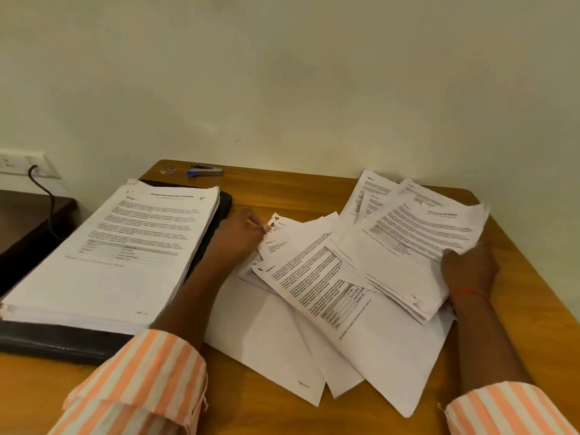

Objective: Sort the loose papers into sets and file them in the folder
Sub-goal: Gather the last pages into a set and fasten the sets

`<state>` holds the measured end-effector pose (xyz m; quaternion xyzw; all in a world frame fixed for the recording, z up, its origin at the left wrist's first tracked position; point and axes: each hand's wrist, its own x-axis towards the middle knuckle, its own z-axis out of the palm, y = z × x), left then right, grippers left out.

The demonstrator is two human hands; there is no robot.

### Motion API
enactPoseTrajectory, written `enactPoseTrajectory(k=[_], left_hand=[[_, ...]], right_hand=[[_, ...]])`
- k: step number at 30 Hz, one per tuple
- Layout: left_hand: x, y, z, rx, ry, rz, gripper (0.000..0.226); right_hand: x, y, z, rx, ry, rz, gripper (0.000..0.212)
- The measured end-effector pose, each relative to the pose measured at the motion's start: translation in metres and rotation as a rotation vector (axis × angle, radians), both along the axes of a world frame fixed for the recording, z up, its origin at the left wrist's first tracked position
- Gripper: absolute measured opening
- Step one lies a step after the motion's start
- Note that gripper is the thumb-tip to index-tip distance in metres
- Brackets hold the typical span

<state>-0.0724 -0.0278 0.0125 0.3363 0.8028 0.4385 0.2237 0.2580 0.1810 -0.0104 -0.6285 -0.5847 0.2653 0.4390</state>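
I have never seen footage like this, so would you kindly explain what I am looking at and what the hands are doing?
There is no machine here, only a person's two bare hands. The single picture comes from a camera worn on the head, looking forward and down. On the wooden table lie loose papers. The left hand pinches the corner of one of them, and the right hand holds a small bundle. To the left, a thick stack rests on a black folder. A stapler lies at the far edge.
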Motion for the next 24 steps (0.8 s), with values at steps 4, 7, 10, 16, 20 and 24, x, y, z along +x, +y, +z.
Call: enactPoseTrajectory(k=[4, 7, 10, 16, 20, 24], left_hand=[[-0.006, -0.006, 0.004, -0.286, 0.126, -0.148, 0.039], [-0.007, -0.006, 0.004, -0.465, 0.253, -0.294, 0.045], [-0.006, -0.006, 0.003, -0.465, 0.221, -0.362, 0.041], [-0.001, -0.002, -0.003, -0.365, 0.118, -0.356, 0.042], [0.003, 0.000, -0.007, -0.142, 0.096, -0.164, 0.013], [0.003, 0.004, -0.017, -0.160, 0.276, -0.055, 0.022]], right_hand=[[-0.003, -0.003, 0.003, -0.003, -0.073, 0.019, 0.034], [-0.004, -0.004, 0.002, -0.002, -0.093, 0.026, 0.037], [-0.005, -0.005, 0.002, -0.006, -0.089, 0.029, 0.038], [-0.009, -0.006, 0.005, -0.003, -0.025, 0.061, 0.037], [-0.016, -0.008, 0.006, 0.021, 0.006, 0.125, 0.036], [-0.022, -0.010, 0.003, 0.017, 0.010, 0.166, 0.037]])
